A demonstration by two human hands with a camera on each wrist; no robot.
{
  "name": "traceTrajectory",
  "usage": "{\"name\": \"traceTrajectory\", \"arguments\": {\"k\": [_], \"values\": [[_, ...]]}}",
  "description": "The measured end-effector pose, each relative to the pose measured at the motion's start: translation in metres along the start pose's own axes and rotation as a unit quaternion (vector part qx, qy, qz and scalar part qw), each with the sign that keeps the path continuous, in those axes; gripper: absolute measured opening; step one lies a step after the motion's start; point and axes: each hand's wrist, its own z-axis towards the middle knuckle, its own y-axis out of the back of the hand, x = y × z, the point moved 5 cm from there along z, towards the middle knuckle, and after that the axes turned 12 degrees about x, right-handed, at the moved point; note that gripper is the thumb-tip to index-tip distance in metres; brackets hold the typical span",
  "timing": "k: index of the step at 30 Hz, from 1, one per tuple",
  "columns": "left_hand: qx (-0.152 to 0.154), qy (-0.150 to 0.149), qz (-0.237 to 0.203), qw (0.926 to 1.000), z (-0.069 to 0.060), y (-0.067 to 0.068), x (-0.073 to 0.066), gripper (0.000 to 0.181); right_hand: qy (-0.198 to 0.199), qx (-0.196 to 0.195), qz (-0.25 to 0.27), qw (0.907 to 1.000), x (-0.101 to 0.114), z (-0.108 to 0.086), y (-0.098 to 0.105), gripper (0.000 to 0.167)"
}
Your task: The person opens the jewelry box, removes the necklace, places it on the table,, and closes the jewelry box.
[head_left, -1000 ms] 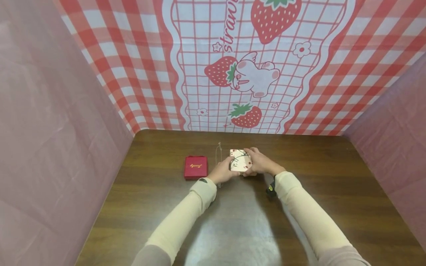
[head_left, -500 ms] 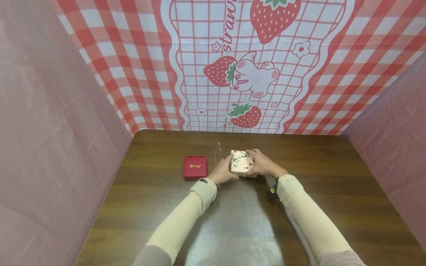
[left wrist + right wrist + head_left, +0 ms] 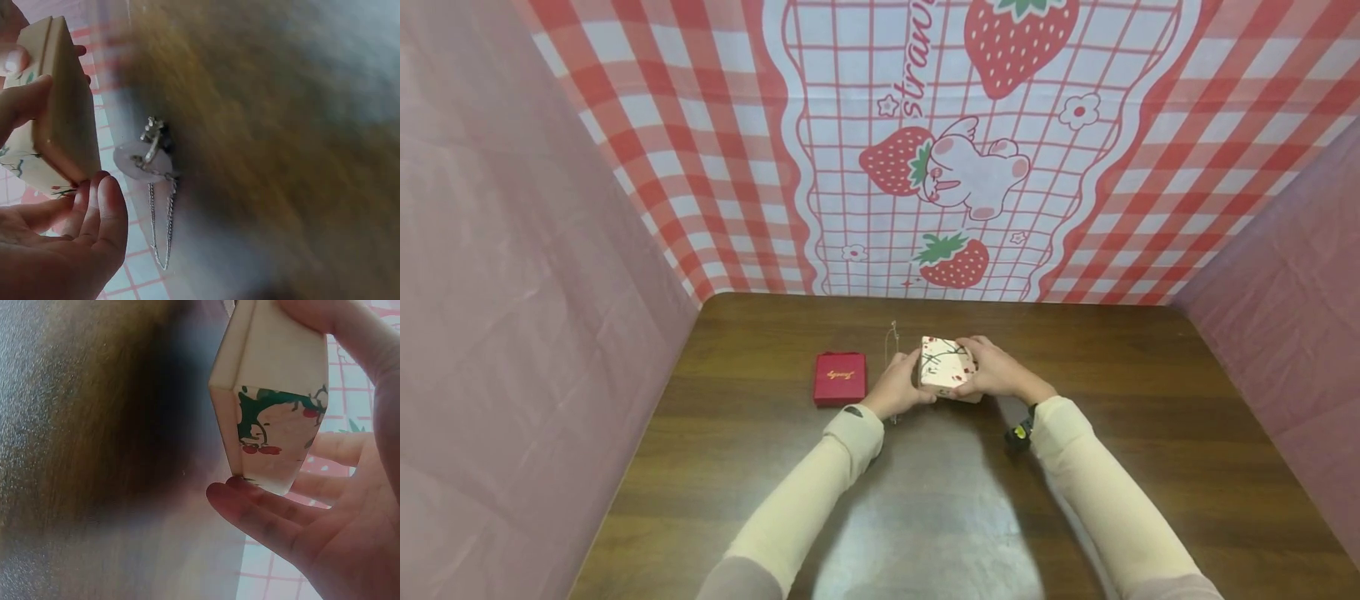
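A cream box [image 3: 946, 363] printed with red flowers and dark branches is between both hands, near the middle of the table. My left hand [image 3: 901, 387] grips its left side, thumb and fingertips on the edges. My right hand [image 3: 1000, 371] holds its right side, with fingers spread around the box [image 3: 281, 425] in the right wrist view. A seam runs along the box [image 3: 65, 106] near one face in the left wrist view; its inside is hidden. Beside the left hand lies a thin silver chain [image 3: 167, 231] with a pale round disc [image 3: 142, 161], partly covered by that hand in the head view.
A flat red box [image 3: 840, 379] with gold lettering sits left of the left hand on the brown wooden table [image 3: 760, 467]. Behind the table hangs a red-and-white checked cloth [image 3: 730, 167] with strawberries. Pink cloth [image 3: 550, 250] closes the left side, and similar cloth [image 3: 1285, 292] the right.
My right hand has shifted slightly right and toward me along with the cream box. More of the box's near side now shows. The left hand keeps its hold almost in place.
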Motion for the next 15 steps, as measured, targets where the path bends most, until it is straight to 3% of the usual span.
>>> {"name": "traceTrajectory", "arguments": {"k": [15], "values": [[0.001, -0.035, -0.014, 0.9993, -0.007, 0.003, 0.004, 0.099, 0.013, -0.004, 0.003, 0.9999, 0.017, -0.015, 0.01, 0.102]]}}
